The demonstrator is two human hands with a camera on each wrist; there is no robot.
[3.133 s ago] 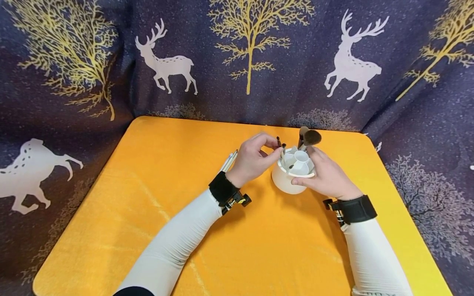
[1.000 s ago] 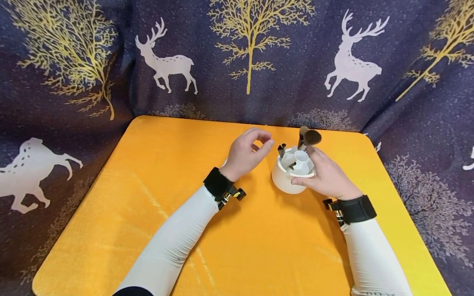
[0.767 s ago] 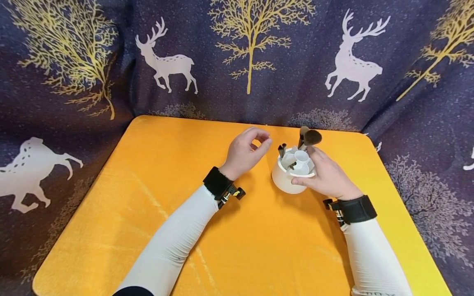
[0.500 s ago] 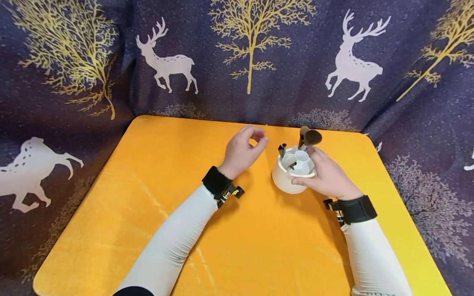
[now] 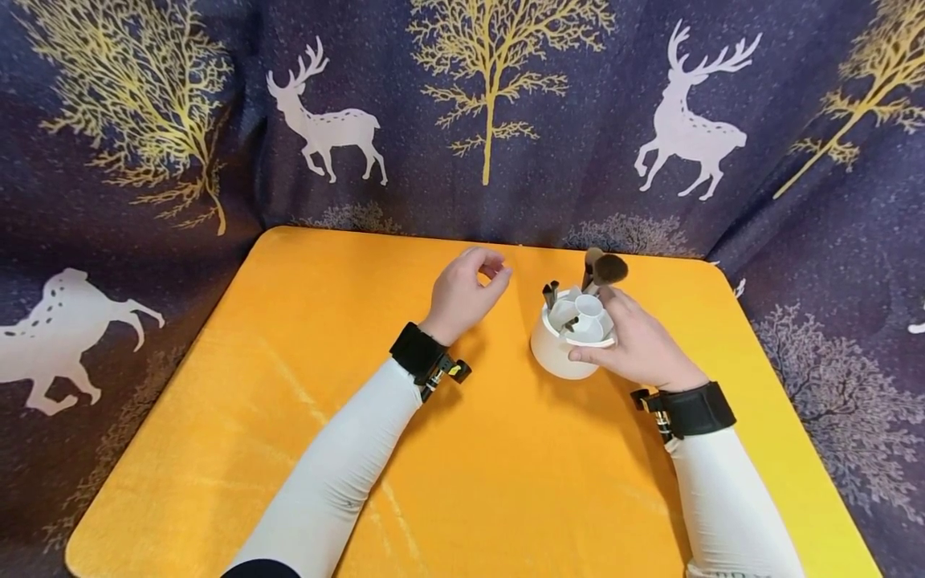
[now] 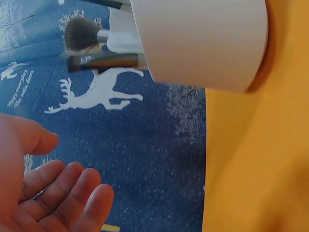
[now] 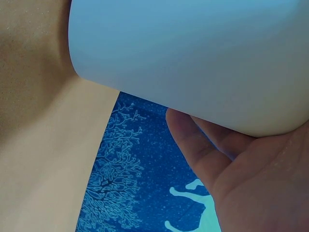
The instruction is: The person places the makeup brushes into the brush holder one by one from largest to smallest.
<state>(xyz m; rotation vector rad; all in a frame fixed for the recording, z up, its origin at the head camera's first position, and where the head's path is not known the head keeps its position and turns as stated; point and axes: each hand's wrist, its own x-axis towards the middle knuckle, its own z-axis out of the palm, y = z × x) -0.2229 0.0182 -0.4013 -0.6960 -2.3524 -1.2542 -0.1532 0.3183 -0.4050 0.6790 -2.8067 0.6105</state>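
Note:
A white round makeup brush holder with inner compartments stands on the table right of centre. My right hand grips its right side, thumb across the front rim and fingers behind; in the right wrist view the fingers lie along the wall. Two fluffy makeup brushes, the larger a dark brush, rise from the back. Small dark-tipped brushes stick up at the left, and a short brush tip shows low in a front compartment. My left hand hovers left of the holder, fingers loosely curled with nothing in them.
An orange cloth covers the table. Behind it hangs a dark blue curtain printed with white deer and yellow trees. Each wrist wears a black strap with a small camera.
About three seconds ago my left fingers were at a small brush at the holder's left rim. They have let go and moved left, away from it. My right hand and the holder have stayed put.

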